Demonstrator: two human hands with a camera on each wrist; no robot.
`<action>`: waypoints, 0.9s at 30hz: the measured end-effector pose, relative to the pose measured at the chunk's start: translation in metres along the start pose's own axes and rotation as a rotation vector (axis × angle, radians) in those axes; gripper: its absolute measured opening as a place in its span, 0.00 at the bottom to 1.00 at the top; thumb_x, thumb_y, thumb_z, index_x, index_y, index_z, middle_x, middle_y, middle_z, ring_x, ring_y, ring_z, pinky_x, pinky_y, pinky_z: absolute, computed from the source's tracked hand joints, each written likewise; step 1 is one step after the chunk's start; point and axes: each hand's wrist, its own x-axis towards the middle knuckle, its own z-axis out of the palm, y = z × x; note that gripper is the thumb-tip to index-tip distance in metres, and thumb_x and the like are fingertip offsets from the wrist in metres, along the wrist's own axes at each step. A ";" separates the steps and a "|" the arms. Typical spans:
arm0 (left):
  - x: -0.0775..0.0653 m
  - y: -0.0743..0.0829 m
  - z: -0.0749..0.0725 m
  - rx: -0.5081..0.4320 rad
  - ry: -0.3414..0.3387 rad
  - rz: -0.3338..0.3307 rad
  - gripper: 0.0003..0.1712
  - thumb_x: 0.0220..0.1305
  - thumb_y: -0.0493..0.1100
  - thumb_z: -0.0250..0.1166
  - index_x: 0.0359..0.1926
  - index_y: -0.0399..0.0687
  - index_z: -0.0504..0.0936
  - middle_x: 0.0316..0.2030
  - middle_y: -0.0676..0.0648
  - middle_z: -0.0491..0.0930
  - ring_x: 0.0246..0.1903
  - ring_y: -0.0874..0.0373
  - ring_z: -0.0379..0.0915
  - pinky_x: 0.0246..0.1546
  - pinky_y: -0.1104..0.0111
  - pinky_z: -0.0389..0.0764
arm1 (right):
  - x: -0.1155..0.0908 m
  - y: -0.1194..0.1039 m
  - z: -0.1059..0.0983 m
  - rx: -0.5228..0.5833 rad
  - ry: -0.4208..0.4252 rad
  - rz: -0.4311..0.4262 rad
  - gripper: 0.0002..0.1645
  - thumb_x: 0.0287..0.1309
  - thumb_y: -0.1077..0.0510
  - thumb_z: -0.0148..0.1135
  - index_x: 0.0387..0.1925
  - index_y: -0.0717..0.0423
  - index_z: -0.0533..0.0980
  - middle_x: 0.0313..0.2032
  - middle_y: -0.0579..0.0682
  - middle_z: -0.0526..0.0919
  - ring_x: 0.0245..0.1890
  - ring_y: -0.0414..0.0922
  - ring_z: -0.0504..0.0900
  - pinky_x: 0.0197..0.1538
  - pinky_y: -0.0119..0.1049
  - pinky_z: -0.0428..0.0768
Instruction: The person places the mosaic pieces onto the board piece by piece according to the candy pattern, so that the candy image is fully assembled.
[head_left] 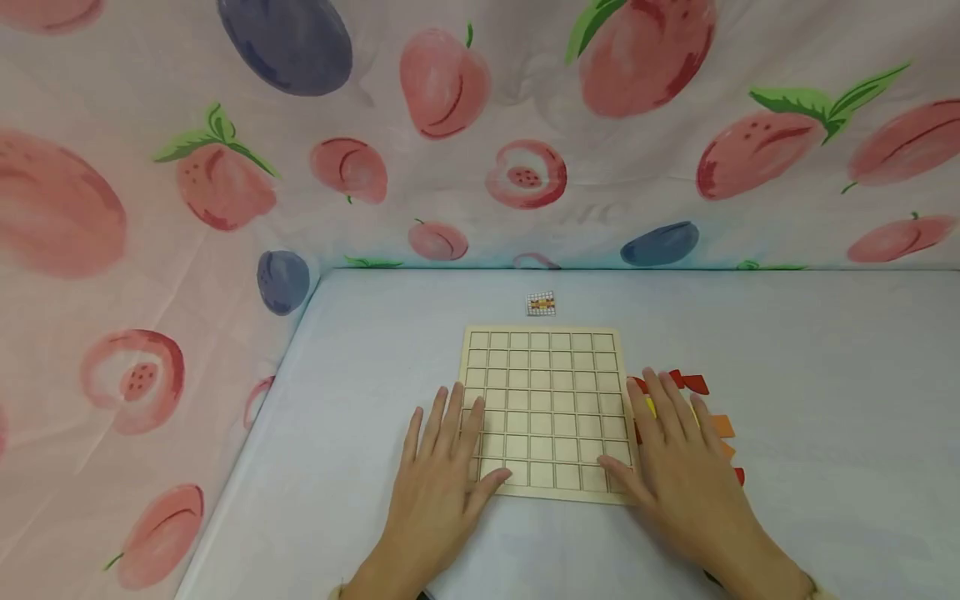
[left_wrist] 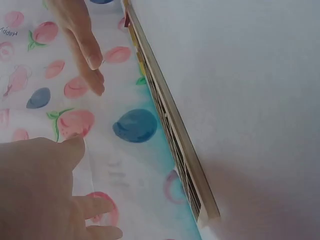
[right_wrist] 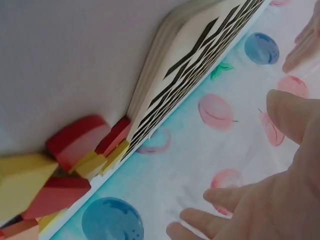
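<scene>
A pale wooden board (head_left: 551, 412) with a grid of square cells lies flat on the table. My left hand (head_left: 438, 487) is at its left edge, fingers straight and spread, overlapping the near left corner. On the opposite side my right hand (head_left: 690, 483) extends its straight fingers along the right edge, thumb over the near right corner. Neither hand grips anything. Partly hidden beneath the right hand are small coloured pieces, among them a red piece (head_left: 696, 384) and an orange piece (head_left: 722, 426). The right wrist view shows a yellow piece (right_wrist: 22, 182) and another red piece (right_wrist: 80, 142) beside the board.
Beyond the board's far edge lies a small card (head_left: 541, 303) printed with a coloured pattern on a grid. A fruit-print cloth (head_left: 585, 225) rises behind the pale table (head_left: 847, 400) and along its left side.
</scene>
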 end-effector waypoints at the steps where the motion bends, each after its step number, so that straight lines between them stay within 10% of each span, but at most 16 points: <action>1: 0.000 0.000 0.000 -0.012 0.002 -0.003 0.44 0.72 0.69 0.45 0.78 0.49 0.53 0.79 0.45 0.42 0.78 0.48 0.38 0.74 0.51 0.42 | 0.001 0.001 0.000 0.002 0.000 -0.002 0.51 0.68 0.31 0.48 0.76 0.61 0.52 0.76 0.61 0.53 0.77 0.56 0.47 0.77 0.49 0.38; 27: 0.003 -0.009 -0.003 -0.305 -0.004 -0.156 0.37 0.71 0.61 0.57 0.74 0.50 0.63 0.70 0.48 0.66 0.68 0.52 0.62 0.66 0.53 0.66 | 0.032 0.035 -0.006 0.095 -0.127 -0.034 0.42 0.59 0.54 0.69 0.67 0.70 0.61 0.64 0.66 0.66 0.63 0.62 0.67 0.61 0.60 0.71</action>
